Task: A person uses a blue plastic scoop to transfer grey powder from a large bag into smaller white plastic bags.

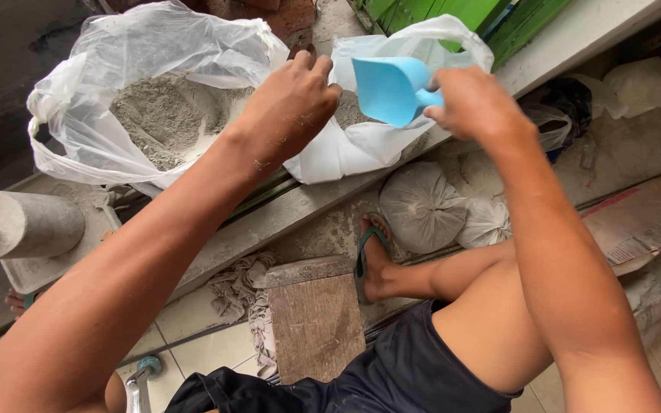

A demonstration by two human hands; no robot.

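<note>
Right hand closed around the handle of a blue scoop above the white bag — left hand loosely curled on the bag's rim, beside the clear bag of grey powder.

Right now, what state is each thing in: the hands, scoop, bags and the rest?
Right hand: gripping the blue scoop's handle.
Blue scoop: raised, tilted, looks empty.
Left hand: resting on the right-hand bag's rim.
Right-hand bag: open.
Left-hand bag: open, holding grey powder.
Small sacks: tied shut.
Sandal: on foot.
</note>
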